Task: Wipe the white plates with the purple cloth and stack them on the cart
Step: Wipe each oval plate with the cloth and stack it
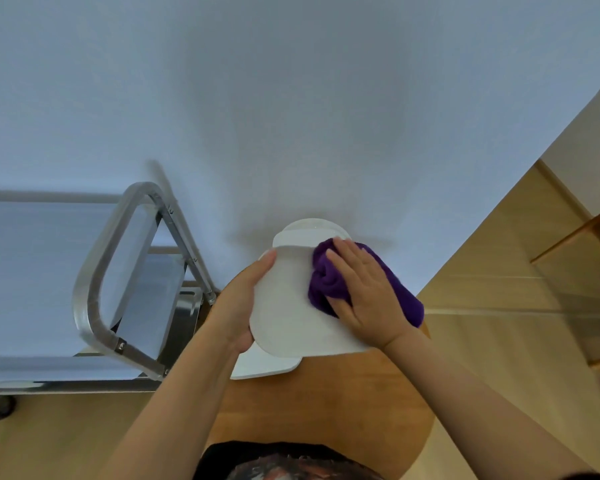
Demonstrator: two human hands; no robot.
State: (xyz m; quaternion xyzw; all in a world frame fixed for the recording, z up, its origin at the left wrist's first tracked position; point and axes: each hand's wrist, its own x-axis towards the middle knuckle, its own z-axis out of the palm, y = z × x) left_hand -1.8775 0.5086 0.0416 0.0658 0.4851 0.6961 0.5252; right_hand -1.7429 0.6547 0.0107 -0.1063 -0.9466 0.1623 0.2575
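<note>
Right now, centre of frame: left hand (241, 299) grips the left edge of a white plate (284, 306), thumb over the rim, fingers presumably curled underneath (not visible). Plate is held tilted above a wooden table (326, 403), w/ more white plates (305, 230) below it; one peeks out at the top, another edge (264, 367) shows lower left. Can't tell how many are in that pile.

Right hand (364, 292) lies flat, fingers straight and spread, pressing the bunched purple cloth (326, 282) onto the plate's right half. Cloth spills past the plate's right rim.

Cart (118, 271) sits at left of frame, metal handle loop nearest the plate, its shelves look bare where visible. So stacking hasn't begun, as far as I can see.

Risks, my read:
- Plate is held by one edge only. Hard wiping pressure on the far side could lever it out of the left-hand grip, dropping it onto the pile below & chipping both.
- Cloth is wadded, so it may skip parts of the surface, esp. the left half near the thumb.
- Swinging left to the cart, the plate could clip the handle bar, since it stands betw. plate and shelf.
</note>
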